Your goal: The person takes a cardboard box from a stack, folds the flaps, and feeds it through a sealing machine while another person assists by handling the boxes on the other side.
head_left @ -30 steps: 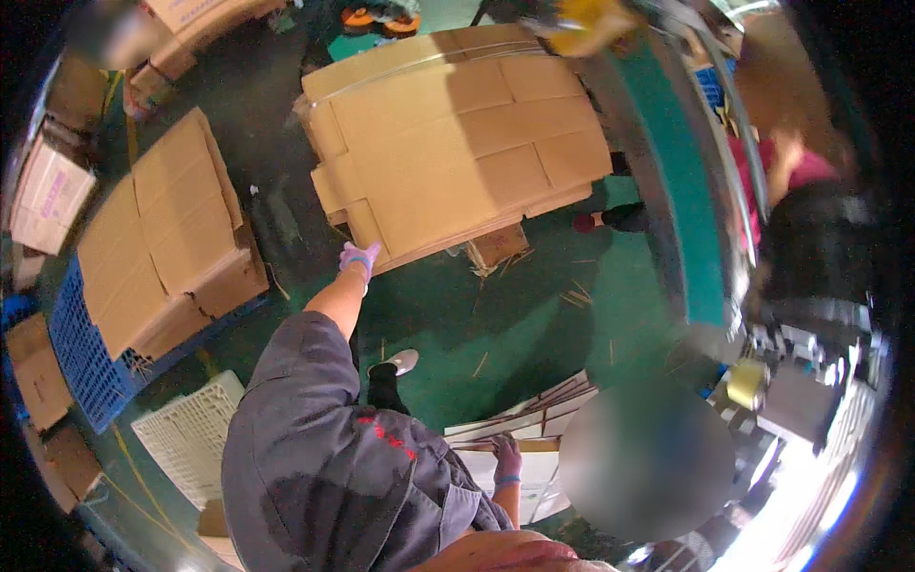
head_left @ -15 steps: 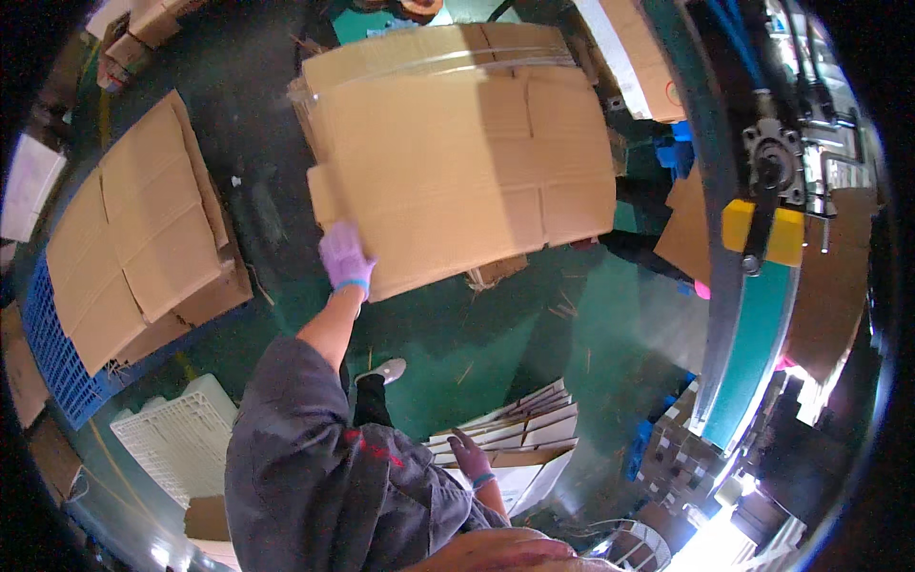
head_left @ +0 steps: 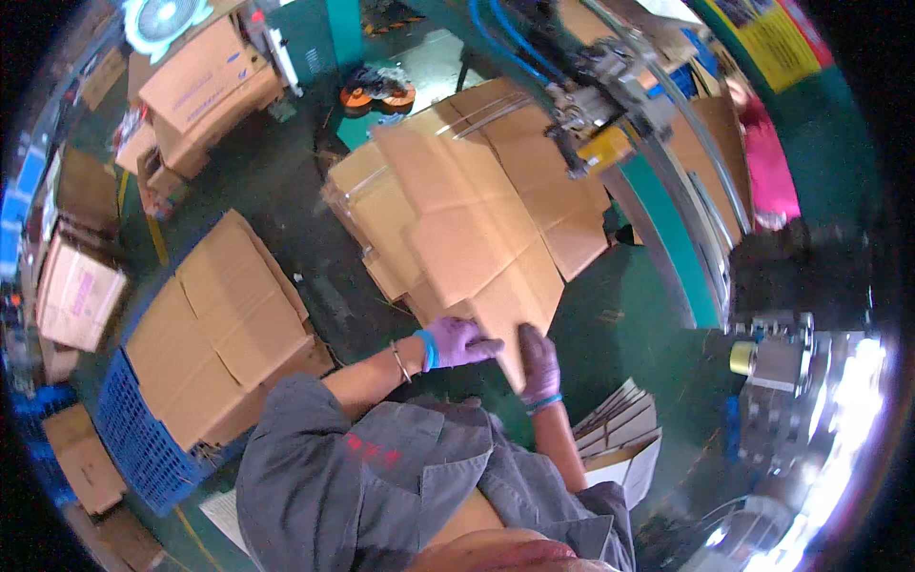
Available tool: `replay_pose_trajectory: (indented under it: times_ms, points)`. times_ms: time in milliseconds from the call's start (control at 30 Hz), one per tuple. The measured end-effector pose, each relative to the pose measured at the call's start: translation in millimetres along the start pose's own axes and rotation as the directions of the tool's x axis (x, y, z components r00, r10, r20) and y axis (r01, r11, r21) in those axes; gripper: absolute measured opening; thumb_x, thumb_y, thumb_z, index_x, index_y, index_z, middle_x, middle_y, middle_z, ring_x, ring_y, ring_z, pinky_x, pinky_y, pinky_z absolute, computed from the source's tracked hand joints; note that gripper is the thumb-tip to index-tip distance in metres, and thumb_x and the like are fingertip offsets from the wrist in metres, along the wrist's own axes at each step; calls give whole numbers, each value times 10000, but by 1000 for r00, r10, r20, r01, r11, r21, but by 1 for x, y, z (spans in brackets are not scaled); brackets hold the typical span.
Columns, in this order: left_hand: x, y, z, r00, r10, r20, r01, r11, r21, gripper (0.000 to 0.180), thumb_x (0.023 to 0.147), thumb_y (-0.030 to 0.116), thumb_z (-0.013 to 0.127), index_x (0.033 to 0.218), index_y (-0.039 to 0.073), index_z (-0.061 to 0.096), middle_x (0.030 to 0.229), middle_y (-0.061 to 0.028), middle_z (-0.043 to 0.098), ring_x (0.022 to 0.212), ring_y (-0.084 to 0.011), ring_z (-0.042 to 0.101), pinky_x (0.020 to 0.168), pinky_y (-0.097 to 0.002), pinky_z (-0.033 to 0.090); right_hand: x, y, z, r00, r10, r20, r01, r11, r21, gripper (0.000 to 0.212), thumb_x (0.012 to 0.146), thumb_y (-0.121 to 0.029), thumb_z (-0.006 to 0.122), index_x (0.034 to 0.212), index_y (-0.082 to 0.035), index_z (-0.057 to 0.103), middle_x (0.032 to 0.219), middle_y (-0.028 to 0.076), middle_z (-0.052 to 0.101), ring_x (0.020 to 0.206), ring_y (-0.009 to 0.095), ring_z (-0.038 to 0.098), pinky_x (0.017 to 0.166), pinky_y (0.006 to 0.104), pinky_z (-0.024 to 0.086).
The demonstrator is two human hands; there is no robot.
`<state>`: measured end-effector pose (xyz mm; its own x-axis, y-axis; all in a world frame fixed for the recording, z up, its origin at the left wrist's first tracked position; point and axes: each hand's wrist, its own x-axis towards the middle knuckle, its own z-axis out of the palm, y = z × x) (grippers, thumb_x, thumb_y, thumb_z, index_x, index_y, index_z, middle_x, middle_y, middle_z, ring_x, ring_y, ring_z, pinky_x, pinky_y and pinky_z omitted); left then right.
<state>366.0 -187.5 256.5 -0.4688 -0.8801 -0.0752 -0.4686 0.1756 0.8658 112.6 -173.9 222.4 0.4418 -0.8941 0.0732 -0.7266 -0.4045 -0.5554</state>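
Note:
A flattened cardboard box [head_left: 481,243] lies tilted across the top of a stack of flattened boxes [head_left: 562,181], its narrow near end reaching toward me. At that near end my left hand [head_left: 459,343], in a purple glove, closes on the left edge. My right hand [head_left: 540,362], in a darker-looking purple glove, grips the right edge with its thumb and fingers around the cardboard. The underside of the box and some of my fingertips are hidden.
Left of me, another stack of flattened boxes [head_left: 219,319] rests on a blue plastic pallet [head_left: 143,429]. Folded white-faced cartons [head_left: 624,434] stand near my right forearm. A green conveyor belt [head_left: 672,238] with a metal mechanism [head_left: 610,105] runs on the right. Cartons [head_left: 205,81] stand far left.
The view has swung to the right. My left hand has left the stack's near-left corner, and my right hand has come up from the folded cartons. Both now grip the top box, which is turned.

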Motion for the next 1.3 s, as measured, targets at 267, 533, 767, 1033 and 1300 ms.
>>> replay_pose_trajectory:
  times_ms: [267, 533, 767, 1033, 1300]
  points:
    - [43, 147, -127, 673, 726, 142, -561, 377, 737, 456, 760, 496, 610, 1014, 118, 604, 917, -65, 596, 941, -261, 572, 930, -431, 444, -54, -21, -166, 978, 120, -169, -54, 934, 352, 607, 817, -457, 608, 1196, 17, 583, 1241, 191, 573, 1205, 304, 513, 1023, 386, 391]
    - [172, 61, -73, 769, 129, 627, -272, 953, 137, 491, 773, 556, 641, 945, 97, 656, 868, -94, 659, 824, -304, 634, 737, -401, 498, -77, 2, -127, 986, 134, -96, -92, 930, 356, 418, 760, -119, 662, 1167, -36, 613, 1175, 153, 613, 1094, 287, 575, 958, 350, 440]
    - [132, 100, -57, 559, 825, -79, -478, 399, 783, 600, 697, 520, 712, 1139, 139, 572, 1142, -76, 560, 1128, -297, 501, 1017, -484, 365, -85, 41, -159, 901, 337, -274, -147, 831, 537, 321, 781, -160, 681, 1076, -35, 660, 1122, 131, 647, 1069, 293, 594, 950, 373, 447]
    - [158, 150, -45, 845, 476, 243, -439, 359, 824, 735, 640, 357, 738, 1295, 131, 494, 1102, -75, 552, 1065, -293, 495, 975, -466, 384, -92, 97, -210, 913, 79, -400, 181, 801, 571, 349, 750, -272, 724, 998, -31, 679, 1049, 142, 672, 1003, 312, 617, 884, 400, 473]
    - [189, 217, -15, 765, 577, -286, -128, 571, 811, 435, 704, 161, 668, 1138, 157, 635, 1143, -144, 593, 1069, -352, 532, 920, -482, 403, -106, 140, -305, 793, 398, -461, 356, 311, 881, 856, 840, -738, 318, 1056, 37, 610, 850, 170, 644, 810, 290, 636, 767, 378, 510]
